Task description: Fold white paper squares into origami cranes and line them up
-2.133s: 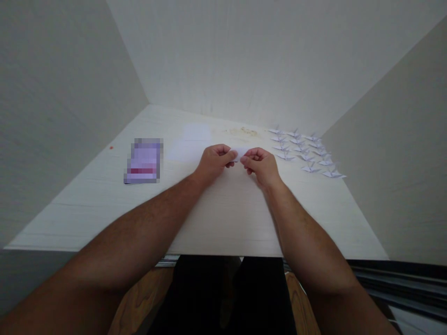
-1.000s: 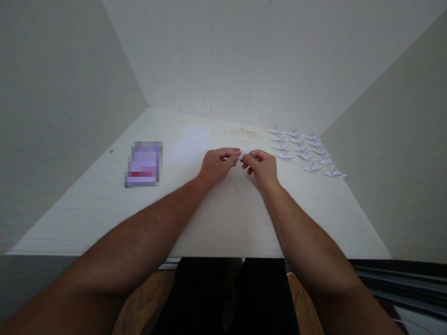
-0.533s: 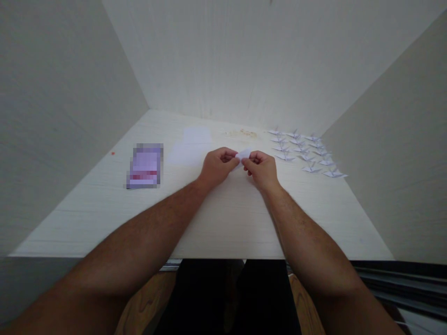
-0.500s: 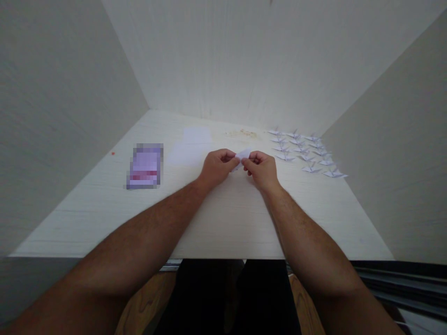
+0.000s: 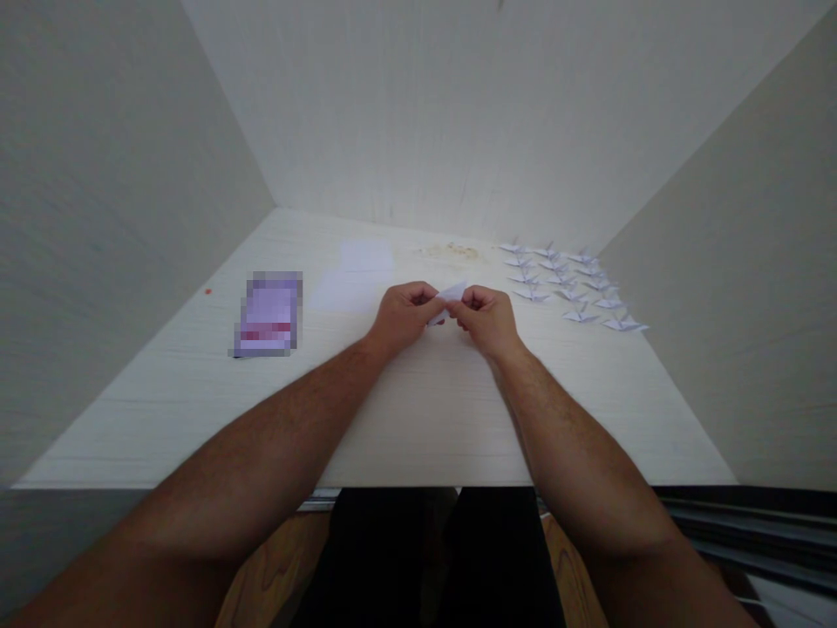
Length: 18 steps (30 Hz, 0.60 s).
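Observation:
A small piece of white folded paper (image 5: 451,293) is pinched between both my hands just above the pale table (image 5: 418,419). My left hand (image 5: 402,314) is closed on its left side, thumb and fingers curled round it. My right hand (image 5: 485,318) is closed on its right side, fingertips pressed to the paper. Most of the paper is hidden by my fingers; only a pointed flap shows between them.
Several small folded paper cranes (image 5: 568,283) lie in rows at the far right. A purple pack (image 5: 268,314) lies at the left, with white sheets (image 5: 357,275) beside it. Walls close the table in on three sides.
The paper has been turned and folded between my fingers; a flat rectangle earlier, it now shows a pointed flap. Both hands stay at the same spot.

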Each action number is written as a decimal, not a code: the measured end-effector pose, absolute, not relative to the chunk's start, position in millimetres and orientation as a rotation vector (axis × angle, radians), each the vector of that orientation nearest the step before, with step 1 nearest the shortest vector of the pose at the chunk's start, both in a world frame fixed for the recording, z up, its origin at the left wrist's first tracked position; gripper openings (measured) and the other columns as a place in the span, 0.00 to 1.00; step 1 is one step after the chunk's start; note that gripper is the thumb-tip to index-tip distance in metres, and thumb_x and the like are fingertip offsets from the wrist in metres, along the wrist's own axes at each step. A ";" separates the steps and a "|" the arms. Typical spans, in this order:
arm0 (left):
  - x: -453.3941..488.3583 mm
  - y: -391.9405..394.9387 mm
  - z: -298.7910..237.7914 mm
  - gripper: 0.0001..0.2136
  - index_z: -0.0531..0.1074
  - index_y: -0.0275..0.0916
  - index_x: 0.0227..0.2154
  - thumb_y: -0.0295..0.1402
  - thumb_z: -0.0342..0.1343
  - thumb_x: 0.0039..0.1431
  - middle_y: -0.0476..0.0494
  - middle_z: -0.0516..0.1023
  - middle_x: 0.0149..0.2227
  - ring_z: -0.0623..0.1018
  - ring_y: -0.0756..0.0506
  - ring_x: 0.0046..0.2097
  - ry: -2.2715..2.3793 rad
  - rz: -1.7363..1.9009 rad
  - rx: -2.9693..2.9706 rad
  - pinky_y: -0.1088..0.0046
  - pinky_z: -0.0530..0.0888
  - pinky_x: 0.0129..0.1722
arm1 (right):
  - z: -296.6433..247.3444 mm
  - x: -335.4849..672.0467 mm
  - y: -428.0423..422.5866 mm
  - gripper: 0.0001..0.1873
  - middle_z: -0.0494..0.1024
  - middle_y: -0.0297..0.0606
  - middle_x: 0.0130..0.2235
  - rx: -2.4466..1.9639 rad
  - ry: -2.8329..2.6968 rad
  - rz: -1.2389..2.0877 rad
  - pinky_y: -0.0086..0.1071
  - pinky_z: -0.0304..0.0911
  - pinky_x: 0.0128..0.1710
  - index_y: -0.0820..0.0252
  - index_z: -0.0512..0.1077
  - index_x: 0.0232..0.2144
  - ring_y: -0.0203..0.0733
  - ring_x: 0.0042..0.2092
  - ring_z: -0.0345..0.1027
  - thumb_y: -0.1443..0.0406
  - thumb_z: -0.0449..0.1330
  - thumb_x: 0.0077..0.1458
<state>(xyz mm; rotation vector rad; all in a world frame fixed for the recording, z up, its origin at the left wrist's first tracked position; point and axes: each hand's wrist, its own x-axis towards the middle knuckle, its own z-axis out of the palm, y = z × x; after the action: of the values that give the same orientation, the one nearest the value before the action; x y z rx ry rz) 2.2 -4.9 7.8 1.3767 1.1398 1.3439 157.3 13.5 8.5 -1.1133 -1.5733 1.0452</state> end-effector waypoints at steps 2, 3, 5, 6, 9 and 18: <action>2.1 -4.1 6.8 0.08 0.75 0.35 0.24 0.35 0.63 0.48 0.47 0.78 0.23 0.74 0.51 0.25 1.120 1.355 1.367 0.76 0.69 0.26 | 7.9 156.9 13.5 0.15 0.68 0.28 0.17 -1.124 -1.585 1.053 0.27 0.50 0.20 0.58 0.65 0.18 0.30 0.20 0.56 0.59 0.65 0.45; 2.0 -3.4 6.1 0.07 0.75 0.35 0.24 0.35 0.63 0.47 0.47 0.78 0.23 0.74 0.51 0.25 1.120 1.361 1.363 0.76 0.69 0.25 | 7.4 156.3 13.4 0.15 0.68 0.28 0.17 -1.130 -1.589 1.054 0.27 0.50 0.20 0.58 0.65 0.18 0.30 0.20 0.56 0.58 0.65 0.45; 1.8 -1.3 4.3 0.07 0.75 0.35 0.22 0.34 0.63 0.47 0.47 0.77 0.22 0.73 0.52 0.24 1.130 1.375 1.339 0.76 0.68 0.25 | 6.2 154.9 13.1 0.15 0.68 0.29 0.18 -1.140 -1.580 1.025 0.27 0.51 0.20 0.58 0.66 0.20 0.30 0.20 0.57 0.58 0.66 0.46; 1.7 -0.2 3.3 0.07 0.75 0.35 0.22 0.34 0.63 0.47 0.48 0.76 0.22 0.73 0.52 0.24 1.132 1.390 1.313 0.76 0.68 0.25 | 5.6 154.2 12.8 0.14 0.69 0.28 0.19 -1.136 -1.562 0.991 0.27 0.52 0.20 0.58 0.67 0.22 0.31 0.20 0.58 0.58 0.66 0.46; 2.0 2.6 0.6 0.07 0.76 0.35 0.23 0.34 0.64 0.46 0.49 0.76 0.22 0.72 0.53 0.24 1.138 1.450 1.235 0.76 0.68 0.26 | 4.0 153.5 12.0 0.13 0.70 0.26 0.22 -1.080 -1.516 0.853 0.27 0.55 0.23 0.57 0.66 0.28 0.31 0.23 0.61 0.62 0.67 0.45; 5.3 2.8 -0.6 0.09 0.74 0.37 0.29 0.30 0.66 0.42 0.52 0.75 0.23 0.71 0.54 0.25 1.105 1.568 1.181 0.77 0.68 0.27 | 1.5 153.6 13.3 0.12 0.74 0.30 0.28 -1.024 -1.565 0.817 0.30 0.62 0.30 0.57 0.71 0.34 0.33 0.29 0.66 0.63 0.66 0.45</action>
<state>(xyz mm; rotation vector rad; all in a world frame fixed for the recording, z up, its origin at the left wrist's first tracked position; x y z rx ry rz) 5.3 2.8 -0.6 1.1813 1.1051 1.5682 153.6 13.3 1.5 -1.0240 -1.5653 0.8165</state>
